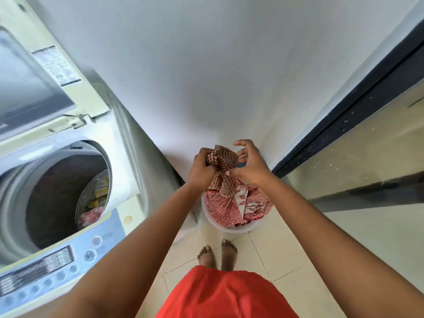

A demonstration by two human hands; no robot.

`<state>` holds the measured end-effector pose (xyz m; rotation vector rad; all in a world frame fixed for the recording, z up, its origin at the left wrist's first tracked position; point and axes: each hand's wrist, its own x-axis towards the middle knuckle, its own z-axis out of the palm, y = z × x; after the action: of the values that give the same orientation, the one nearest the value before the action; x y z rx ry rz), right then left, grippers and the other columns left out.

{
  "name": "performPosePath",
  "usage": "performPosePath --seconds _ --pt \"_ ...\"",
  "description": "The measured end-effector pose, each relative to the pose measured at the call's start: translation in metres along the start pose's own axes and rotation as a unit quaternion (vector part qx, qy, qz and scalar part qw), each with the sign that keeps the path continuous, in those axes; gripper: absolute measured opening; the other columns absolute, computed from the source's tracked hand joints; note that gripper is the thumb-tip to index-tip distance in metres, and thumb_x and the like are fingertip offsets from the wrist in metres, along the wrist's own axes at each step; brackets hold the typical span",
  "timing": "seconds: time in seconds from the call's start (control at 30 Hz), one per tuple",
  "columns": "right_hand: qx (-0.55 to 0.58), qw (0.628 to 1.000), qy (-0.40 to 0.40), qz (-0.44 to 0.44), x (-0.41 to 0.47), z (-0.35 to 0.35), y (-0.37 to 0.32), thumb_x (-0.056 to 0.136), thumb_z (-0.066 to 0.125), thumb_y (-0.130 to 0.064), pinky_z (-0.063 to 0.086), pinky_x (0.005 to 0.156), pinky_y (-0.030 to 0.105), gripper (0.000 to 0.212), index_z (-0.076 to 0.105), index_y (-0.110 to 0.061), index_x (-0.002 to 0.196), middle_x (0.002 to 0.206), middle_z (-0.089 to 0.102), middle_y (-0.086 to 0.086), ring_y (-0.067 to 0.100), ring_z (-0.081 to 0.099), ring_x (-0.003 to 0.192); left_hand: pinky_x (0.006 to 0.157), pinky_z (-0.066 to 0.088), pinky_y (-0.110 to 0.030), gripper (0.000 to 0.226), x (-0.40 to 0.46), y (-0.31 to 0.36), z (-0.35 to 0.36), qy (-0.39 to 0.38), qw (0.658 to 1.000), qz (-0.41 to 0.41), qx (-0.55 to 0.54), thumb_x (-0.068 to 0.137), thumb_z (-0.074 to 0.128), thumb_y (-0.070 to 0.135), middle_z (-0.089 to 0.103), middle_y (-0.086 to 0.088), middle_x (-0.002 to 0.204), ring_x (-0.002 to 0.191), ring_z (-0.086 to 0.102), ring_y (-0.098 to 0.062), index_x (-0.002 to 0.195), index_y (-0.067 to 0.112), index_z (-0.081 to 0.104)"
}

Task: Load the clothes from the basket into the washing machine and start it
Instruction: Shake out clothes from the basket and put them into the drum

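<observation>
— Any text readable on the washing machine (68, 171)?
— None. Printed sticker (57, 65) on the raised lid (29, 88), near its right edge: lines too small and blurred.
— And the control panel (57, 267) along the front edge?
— Small captions beside the buttons (96, 241), dark display (46, 260); nothing legible.

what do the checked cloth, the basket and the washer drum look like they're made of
Checked cloth: thin woven fabric, probably cotton; it bunches into soft folds in both hands.
Basket: looks like pale, smooth moulded plastic with a faint sheen.
Washer drum: seems to be metal, grey and dully reflective, though blur leaves it open.
</observation>
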<state>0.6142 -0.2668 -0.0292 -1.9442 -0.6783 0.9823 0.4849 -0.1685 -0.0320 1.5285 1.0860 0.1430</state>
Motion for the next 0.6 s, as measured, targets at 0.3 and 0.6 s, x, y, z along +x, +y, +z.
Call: performPosePath --seconds 0.3,0.6 --pt "0.012 0.998 -0.055 -0.02 -0.024 -0.002 -0.02 0.079 0.073 -0.005 0.053 0.084 0.038 0.053 0.049 -0.024 0.123 0.106 0.06 0.001 0.023 0.06 0.102 0.084 0.058 -0.035 0.035 -0.042 0.011 0.0 -0.029 0.97 0.002 -0.24 0.101 0.046 0.005 0.056 -0.01 0.128 0.114 0.061 -0.024 0.132 0.018 0.038" --pt "0.187 0.982 0.032 -0.003 -0.022 0.008 -0.032 0.085 0.06 -0.002 0.06 0.076 0.05 0.037 0.052 -0.029 0.11 0.106 0.065 0.008 0.028 0.066 0.098 0.078 0.06 -0.046 0.127 -0.065 -0.011 0.009 -0.112 0.935 -0.153 -0.299 0.045 0.063 0.094 0.047 -0.025 0.142 0.109 0.066 -0.037 0.15 0.038 0.018"
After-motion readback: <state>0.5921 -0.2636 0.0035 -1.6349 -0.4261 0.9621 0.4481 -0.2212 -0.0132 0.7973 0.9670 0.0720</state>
